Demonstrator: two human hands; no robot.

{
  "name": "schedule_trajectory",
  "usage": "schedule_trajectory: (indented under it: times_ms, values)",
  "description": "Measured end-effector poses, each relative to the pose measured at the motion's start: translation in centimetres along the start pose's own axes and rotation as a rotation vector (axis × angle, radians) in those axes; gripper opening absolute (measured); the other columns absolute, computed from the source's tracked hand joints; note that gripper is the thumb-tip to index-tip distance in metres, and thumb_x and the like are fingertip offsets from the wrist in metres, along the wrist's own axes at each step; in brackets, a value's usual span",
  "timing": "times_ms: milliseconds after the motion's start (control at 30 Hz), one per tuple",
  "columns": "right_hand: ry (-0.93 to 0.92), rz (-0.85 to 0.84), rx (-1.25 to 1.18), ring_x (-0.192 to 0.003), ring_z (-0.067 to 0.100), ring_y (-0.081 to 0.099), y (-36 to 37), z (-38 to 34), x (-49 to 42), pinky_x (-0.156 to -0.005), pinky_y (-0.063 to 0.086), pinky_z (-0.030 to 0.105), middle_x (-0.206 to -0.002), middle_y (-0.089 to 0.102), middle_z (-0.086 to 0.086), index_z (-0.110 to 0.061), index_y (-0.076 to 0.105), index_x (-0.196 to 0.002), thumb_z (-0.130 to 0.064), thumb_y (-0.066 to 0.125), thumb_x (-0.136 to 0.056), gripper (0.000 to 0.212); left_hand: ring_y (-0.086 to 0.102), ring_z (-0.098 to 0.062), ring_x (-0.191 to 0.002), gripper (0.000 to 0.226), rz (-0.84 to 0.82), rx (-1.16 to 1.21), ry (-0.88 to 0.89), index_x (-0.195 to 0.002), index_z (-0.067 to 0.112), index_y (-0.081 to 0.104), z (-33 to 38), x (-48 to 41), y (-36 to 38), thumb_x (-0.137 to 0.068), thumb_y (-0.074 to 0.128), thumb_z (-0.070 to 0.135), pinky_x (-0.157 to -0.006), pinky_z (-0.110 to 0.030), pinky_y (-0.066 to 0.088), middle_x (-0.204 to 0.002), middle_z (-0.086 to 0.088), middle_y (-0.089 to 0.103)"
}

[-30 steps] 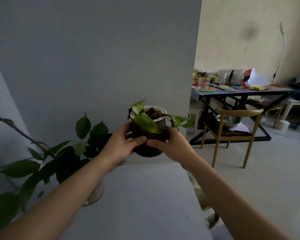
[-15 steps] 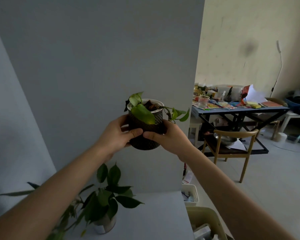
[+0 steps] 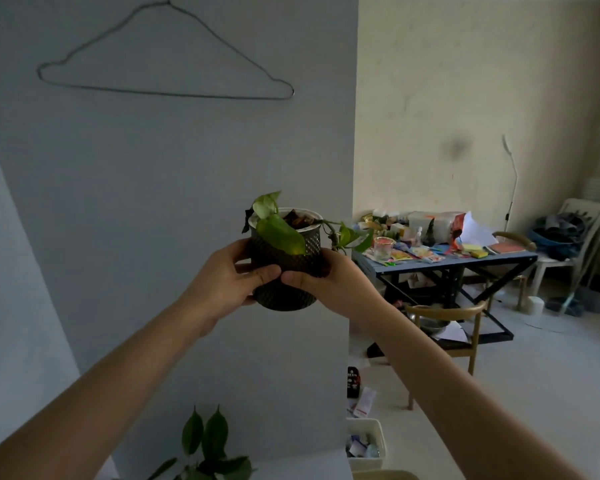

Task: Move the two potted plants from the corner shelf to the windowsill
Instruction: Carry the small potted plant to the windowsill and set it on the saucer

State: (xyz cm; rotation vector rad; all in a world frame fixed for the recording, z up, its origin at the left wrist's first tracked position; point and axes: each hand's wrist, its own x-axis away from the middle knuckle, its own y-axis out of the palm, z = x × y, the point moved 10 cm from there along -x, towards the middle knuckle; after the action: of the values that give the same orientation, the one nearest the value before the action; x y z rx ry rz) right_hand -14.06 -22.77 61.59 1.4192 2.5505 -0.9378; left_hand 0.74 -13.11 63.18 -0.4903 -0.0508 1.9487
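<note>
Item 1: grey wall [image 3: 153, 202], which I see filling the left half of the view, a wire hanger [image 3: 167, 64] on it. Item 2: blue table [image 3: 447, 263], cluttered, at right, a wooden chair [image 3: 445, 315] in front. Item 3: leafy plant [image 3: 205, 448], low at the bottom edge. Item 4: dark pot [image 3: 284, 268], upright, raised before the wall, green leaves trailing right. Item 5: left hand [image 3: 222, 282] and right hand [image 3: 336, 278], each wrapped round a side of the pot, thumbs nearly meeting on its front.
</note>
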Motion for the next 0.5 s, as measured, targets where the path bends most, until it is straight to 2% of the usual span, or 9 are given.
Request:
schedule_trajectory:
  times_ms: [67, 233, 267, 333, 400, 500]
  values:
    - [0.007, 0.021, 0.034, -0.103, 0.018, 0.068, -2.0, -1.0, -0.4, -0.065, 0.049, 0.018, -0.114, 0.072, -0.001, -0.017, 0.063, -0.125, -0.058, 0.079, -0.075, 0.066, 0.071, -0.017, -0.111, 0.052, -0.023, 0.008, 0.015, -0.136, 0.022, 0.059, 1.6, -1.1, 0.7, -0.087, 0.076, 0.023, -0.076, -0.034, 0.063, -0.126, 0.002, 0.070]
    - [0.028, 0.073, 0.120, -0.097, 0.014, 0.068, -5.9, -2.5, -1.2, -0.067, 0.051, 0.017, -0.107, 0.071, -0.005, -0.018, 0.065, -0.123, -0.057, 0.077, -0.078, 0.061, 0.073, -0.014, -0.104, 0.048, -0.092, 0.047, 0.046, -0.135, 0.020, 0.059, 4.5, -3.6, 2.8, -0.089, 0.074, 0.021, -0.071, -0.031, 0.063, -0.125, 0.004, 0.070]
    - [0.034, 0.091, 0.126, -0.097, 0.014, 0.068, -6.7, -2.6, -1.2, -0.069, 0.053, 0.019, -0.107, 0.072, -0.005, -0.018, 0.065, -0.123, -0.056, 0.077, -0.078, 0.060, 0.073, -0.014, -0.103, 0.048, -0.110, 0.053, 0.055, -0.135, 0.019, 0.059, 5.0, -4.1, 3.3, -0.089, 0.074, 0.020, -0.069, -0.029, 0.063, -0.125, 0.002, 0.070]
    - [0.060, 0.138, 0.120, -0.101, 0.017, 0.069, -8.3, -2.6, -1.2, -0.082, 0.059, 0.030, -0.113, 0.073, -0.002, -0.018, 0.065, -0.124, -0.054, 0.078, -0.078, 0.059, 0.073, -0.012, -0.100, 0.047, -0.157, 0.076, 0.069, -0.134, 0.017, 0.059, 5.9, -5.2, 4.4, -0.090, 0.073, 0.019, -0.067, -0.026, 0.062, -0.124, -0.001, 0.070]
    - [0.085, 0.175, 0.126, -0.104, 0.020, 0.070, -9.9, -2.7, -1.0, -0.090, 0.059, 0.038, -0.116, 0.074, 0.001, -0.016, 0.065, -0.124, -0.051, 0.078, -0.079, 0.058, 0.074, -0.008, -0.094, 0.044, -0.207, 0.099, 0.086, -0.132, 0.017, 0.060, 6.8, -6.2, 5.8, -0.090, 0.072, 0.018, -0.065, -0.025, 0.062, -0.122, -0.001, 0.071]
    - [0.121, 0.245, 0.161, -0.104, 0.020, 0.070, -12.6, -2.6, -0.2, -0.091, 0.060, 0.039, -0.115, 0.074, 0.001, -0.015, 0.066, -0.124, -0.053, 0.079, -0.078, 0.061, 0.072, -0.010, -0.099, 0.044, -0.280, 0.119, 0.126, -0.132, 0.017, 0.059, 8.3, -7.3, 8.2, -0.090, 0.072, 0.019, -0.066, -0.026, 0.063, -0.124, 0.003, 0.069]
